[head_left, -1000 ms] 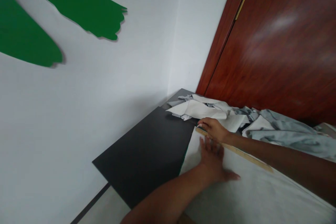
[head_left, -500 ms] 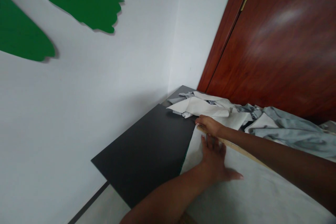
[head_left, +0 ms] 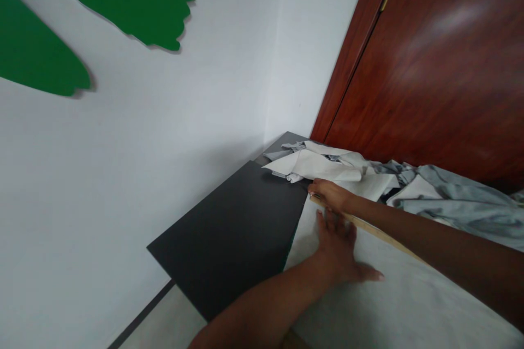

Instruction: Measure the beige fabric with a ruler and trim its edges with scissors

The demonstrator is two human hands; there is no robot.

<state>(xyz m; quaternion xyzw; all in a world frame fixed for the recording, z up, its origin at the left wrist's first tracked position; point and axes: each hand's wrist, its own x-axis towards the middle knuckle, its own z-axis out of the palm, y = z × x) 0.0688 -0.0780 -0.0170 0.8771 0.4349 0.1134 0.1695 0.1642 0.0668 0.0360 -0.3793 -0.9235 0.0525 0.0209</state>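
Pale cloth (head_left: 413, 300) lies flat over the right part of a black board (head_left: 233, 234). My left hand (head_left: 339, 251) rests on the cloth with its fingers spread, fingertips close to a long wooden strip (head_left: 380, 234). That strip runs along the cloth's far edge. At the strip's left end is my right hand (head_left: 329, 194), its fingers bent together near the cloth's corner. Whatever those fingers hold is too small to make out. My right forearm crosses above part of the strip.
Crumpled white and grey-blue fabric pieces (head_left: 327, 166) are heaped behind my hands. A reddish wooden door (head_left: 442, 76) stands beyond them. The white wall (head_left: 164, 114) on the left bears green shapes (head_left: 135, 5).
The whole view has shifted slightly, so things appear a little further right. Both hands stay in nearly the same places on the cloth.
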